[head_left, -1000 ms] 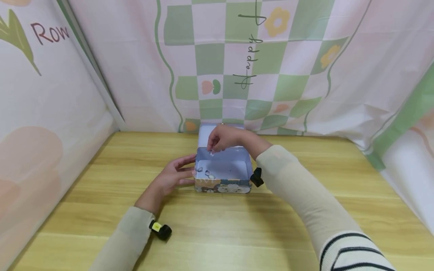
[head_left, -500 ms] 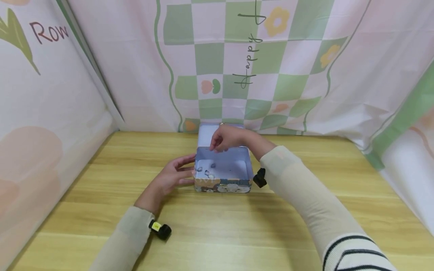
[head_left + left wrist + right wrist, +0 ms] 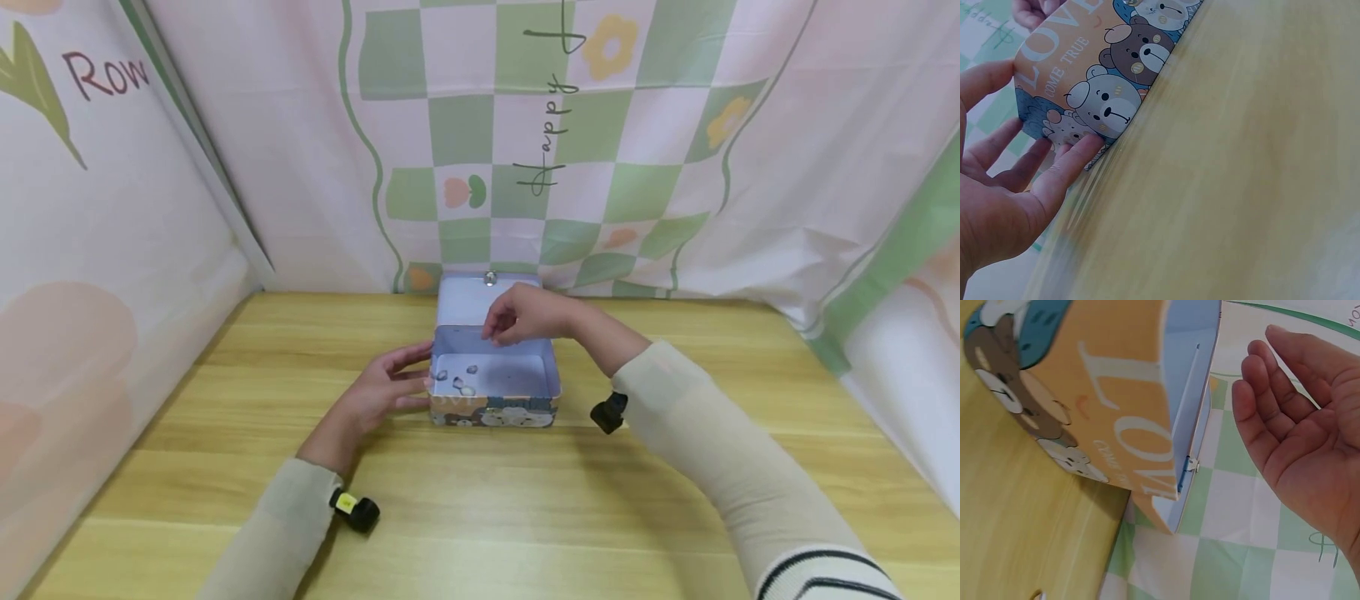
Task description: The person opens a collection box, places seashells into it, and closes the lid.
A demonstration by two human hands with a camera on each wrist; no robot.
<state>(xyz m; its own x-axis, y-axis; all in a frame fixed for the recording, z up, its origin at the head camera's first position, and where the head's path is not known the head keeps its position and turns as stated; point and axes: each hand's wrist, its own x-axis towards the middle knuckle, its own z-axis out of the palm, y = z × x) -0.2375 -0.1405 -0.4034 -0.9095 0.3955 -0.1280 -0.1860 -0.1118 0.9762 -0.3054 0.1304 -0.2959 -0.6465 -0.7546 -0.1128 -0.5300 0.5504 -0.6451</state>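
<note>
A rectangular tin box (image 3: 517,408) with cartoon bears and the word LOVE on its side stands on the table, its lid (image 3: 465,302) folded back. Several small shiny pieces (image 3: 468,390) lie on its pale blue floor, towards the left; they are too small to name. My left hand (image 3: 382,387) rests spread fingers against the tin's left end, as the left wrist view also shows with the fingertips (image 3: 1091,145) on the printed side. Over the back of the tin hovers my right hand (image 3: 525,315); in the right wrist view its fingers (image 3: 1257,403) are loosely bent and hold nothing.
The wooden table (image 3: 480,500) runs up to a checked cloth (image 3: 525,133) hanging right behind the lid. A metal clasp (image 3: 491,278) sits on the lid's far edge. Another printed cloth (image 3: 112,250) hangs along the left side.
My right hand has let go of a small shiny piece, which now lies in the tin with the others. The hand has since moved to the right; my left hand has stayed put.
</note>
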